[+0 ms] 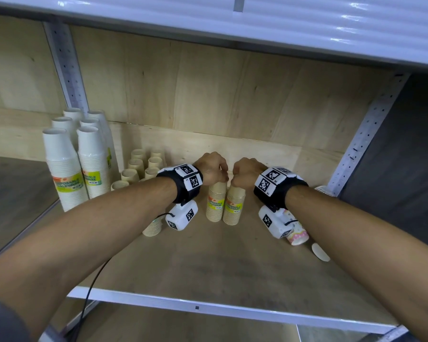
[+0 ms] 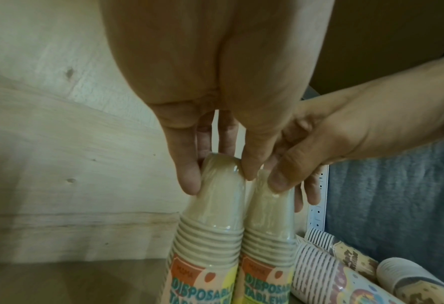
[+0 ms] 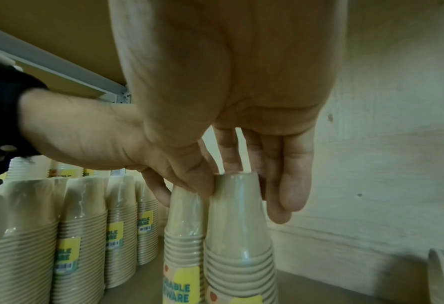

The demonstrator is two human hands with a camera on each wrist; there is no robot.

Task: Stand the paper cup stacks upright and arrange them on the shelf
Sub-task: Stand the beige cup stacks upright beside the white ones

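Note:
Two beige paper cup stacks in clear wrap with yellow labels stand upright side by side in the middle of the shelf (image 1: pixel 208 267). My left hand (image 1: pixel 220 177) grips the top of the left stack (image 1: pixel 215 206) from above. In the left wrist view its fingers (image 2: pixel 189 181) and thumb curl round that stack's top cup (image 2: pixel 215 205). My right hand (image 1: pixel 236 181) pinches the top of the right stack (image 1: pixel 234 208). The right wrist view has thumb and fingers (image 3: pixel 291 197) closed round that stack (image 3: pixel 239 222), with the left stack (image 3: pixel 184 222) touching it.
Tall white cup stacks (image 1: pixel 62 169) and several beige stacks (image 1: pixel 139 166) stand upright at the back left. A patterned stack (image 1: pixel 297 233) and a striped stack (image 1: pixel 324 190) lie on their sides at the right. Another beige stack (image 1: pixel 152 227) stands under my left wrist. An upper shelf (image 1: pixel 282 25) hangs overhead.

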